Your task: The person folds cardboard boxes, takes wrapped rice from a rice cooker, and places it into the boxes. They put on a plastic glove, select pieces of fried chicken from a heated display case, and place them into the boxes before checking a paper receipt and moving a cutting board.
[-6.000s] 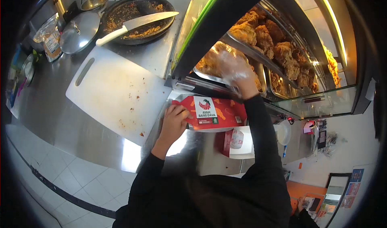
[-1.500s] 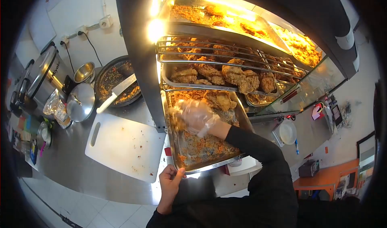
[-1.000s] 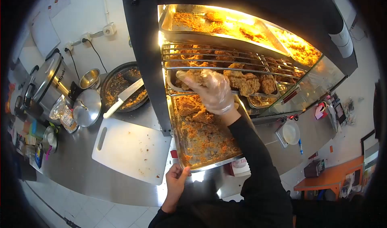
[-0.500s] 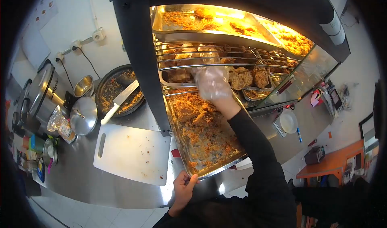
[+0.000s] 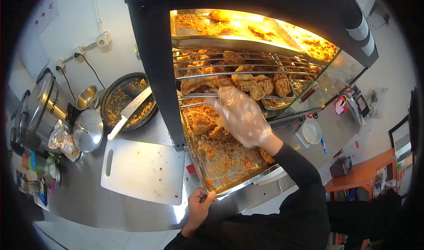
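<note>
Gripping the near rim of the crumb tray [image 5: 229, 189] with my left hand [image 5: 198, 204], thumb on top, I am steadying it while my gloved right hand [image 5: 243, 117] is hovering open over it, fingers spread and holding nothing that I can make out. To do this well, I judge I should be keeping the tray level and choosing 1 piece cleanly, without scattering crumbs. The fried chicken [image 5: 251, 84] is lying on the wire rack [image 5: 247, 71] just beyond my right fingertips, and more pieces are sitting in the tray directly under that palm. The cutting board [image 5: 143, 170] is lying to my left, apart from both hands.
</note>
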The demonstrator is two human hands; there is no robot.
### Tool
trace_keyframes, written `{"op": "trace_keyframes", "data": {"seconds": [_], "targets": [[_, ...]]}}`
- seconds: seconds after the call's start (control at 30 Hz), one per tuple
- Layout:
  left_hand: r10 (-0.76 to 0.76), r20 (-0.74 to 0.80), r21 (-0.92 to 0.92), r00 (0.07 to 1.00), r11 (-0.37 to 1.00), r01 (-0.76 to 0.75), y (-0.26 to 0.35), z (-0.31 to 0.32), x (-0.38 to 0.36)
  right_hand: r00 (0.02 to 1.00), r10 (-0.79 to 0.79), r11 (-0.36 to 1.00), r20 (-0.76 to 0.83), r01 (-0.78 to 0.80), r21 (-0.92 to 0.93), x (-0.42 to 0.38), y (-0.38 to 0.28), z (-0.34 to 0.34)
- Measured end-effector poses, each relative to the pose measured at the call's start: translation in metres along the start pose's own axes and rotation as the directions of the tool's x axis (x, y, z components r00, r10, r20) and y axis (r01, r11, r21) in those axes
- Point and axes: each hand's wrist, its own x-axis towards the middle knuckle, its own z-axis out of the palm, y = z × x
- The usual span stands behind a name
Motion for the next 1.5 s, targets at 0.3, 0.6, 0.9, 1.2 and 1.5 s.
{"op": "trace_keyframes", "data": {"seconds": [0.3, 0.6, 0.9, 1.2, 1.5], "targets": [[0.000, -0.007, 0.020, 1.000, 1.000, 0.000, 0.000, -0.002, 0.004, 0.933, 0.130, 0.983, 0.334, -0.076, -0.170, -0.029, 0.043, 0.065], [-0.003, -0.002, -0.014, 1.000, 1.000, 0.003, 0.002, -0.004, 0.005, 0.995, 0.085, 0.889, 0.047, -0.097, 0.447, -0.050, 0.035, -0.001], [0.003, -0.010, -0.028, 1.000, 1.000, -0.003, 0.004, -0.003, 0.007, 0.608, 0.612, 0.772, -0.506, -0.598, 0.216, -0.096, 0.070, -0.006], [0.056, 0.010, -0.009, 0.998, 0.998, -0.056, -0.002, -0.009, 0.005, 0.552, 0.324, 0.827, -0.768, -0.560, -0.053, -0.018, 0.054, 0.024], [-0.019, 0.041, -0.051, 0.999, 0.998, 0.021, -0.002, -0.006, 0.004, 0.637, 0.329, 0.847, -0.697, -0.526, -0.081, -0.050, 0.105, 0.022]]}}
